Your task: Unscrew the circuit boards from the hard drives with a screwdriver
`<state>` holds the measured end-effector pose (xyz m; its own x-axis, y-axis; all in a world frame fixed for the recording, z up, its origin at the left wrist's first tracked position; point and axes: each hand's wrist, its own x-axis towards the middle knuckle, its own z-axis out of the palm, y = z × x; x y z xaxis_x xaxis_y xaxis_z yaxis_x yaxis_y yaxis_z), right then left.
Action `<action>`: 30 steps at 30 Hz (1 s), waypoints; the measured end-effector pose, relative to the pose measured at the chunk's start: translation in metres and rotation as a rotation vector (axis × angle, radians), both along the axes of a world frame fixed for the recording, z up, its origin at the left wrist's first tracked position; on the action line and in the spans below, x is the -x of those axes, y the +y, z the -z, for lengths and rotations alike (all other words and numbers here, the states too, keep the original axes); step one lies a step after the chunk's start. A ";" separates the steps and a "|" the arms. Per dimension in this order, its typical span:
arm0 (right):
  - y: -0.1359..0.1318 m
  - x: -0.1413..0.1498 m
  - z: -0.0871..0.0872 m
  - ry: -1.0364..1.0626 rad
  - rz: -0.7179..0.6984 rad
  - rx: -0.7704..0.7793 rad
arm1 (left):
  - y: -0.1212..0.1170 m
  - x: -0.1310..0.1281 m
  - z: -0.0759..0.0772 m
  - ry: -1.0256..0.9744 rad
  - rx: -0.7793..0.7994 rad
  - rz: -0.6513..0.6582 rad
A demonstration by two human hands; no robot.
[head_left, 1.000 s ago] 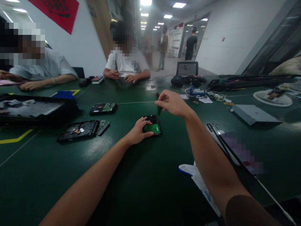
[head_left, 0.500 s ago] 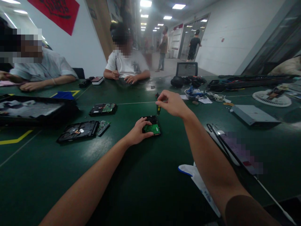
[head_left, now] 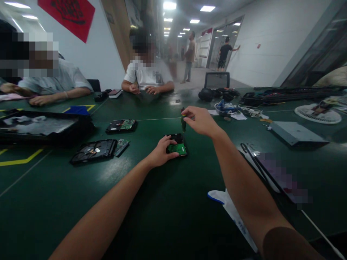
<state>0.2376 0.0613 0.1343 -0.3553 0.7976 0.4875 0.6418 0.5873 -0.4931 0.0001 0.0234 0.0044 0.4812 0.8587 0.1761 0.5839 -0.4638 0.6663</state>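
A hard drive (head_left: 180,149) with a green circuit board lies board side up on the dark green table. My left hand (head_left: 162,152) grips it from the left, fingers across its top and thumb along the near edge. Upright above its far right corner stands a screwdriver (head_left: 183,123) with a dark and yellow handle. My right hand (head_left: 199,120) pinches that handle near the top. The screwdriver's tip is at the drive's corner; whether it sits in a screw is too small to tell.
To the left lie a second hard drive (head_left: 121,126), an opened drive casing (head_left: 93,151), a loose circuit board (head_left: 121,147) and a large black tray (head_left: 43,128). A white glove (head_left: 235,216) lies under my right forearm. A metal box (head_left: 296,133) stands right. Two people sit opposite.
The screwdriver in my right hand now stands straighter over the drive's corner, with more of its handle showing. My left hand stays on the drive. The whole view has shifted slightly.
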 end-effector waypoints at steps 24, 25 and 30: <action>-0.002 -0.001 -0.001 0.000 0.073 0.016 | -0.004 -0.002 -0.006 0.019 0.014 -0.006; -0.002 -0.001 0.000 0.008 0.103 0.016 | -0.004 -0.002 -0.006 0.019 0.015 -0.007; 0.000 0.001 0.003 -0.019 0.160 -0.032 | -0.004 -0.001 -0.007 0.020 0.013 0.001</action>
<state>0.2363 0.0609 0.1314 -0.2343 0.8289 0.5079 0.7371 0.4921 -0.4631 0.0014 0.0193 0.0111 0.4852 0.8605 0.1556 0.5967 -0.4558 0.6605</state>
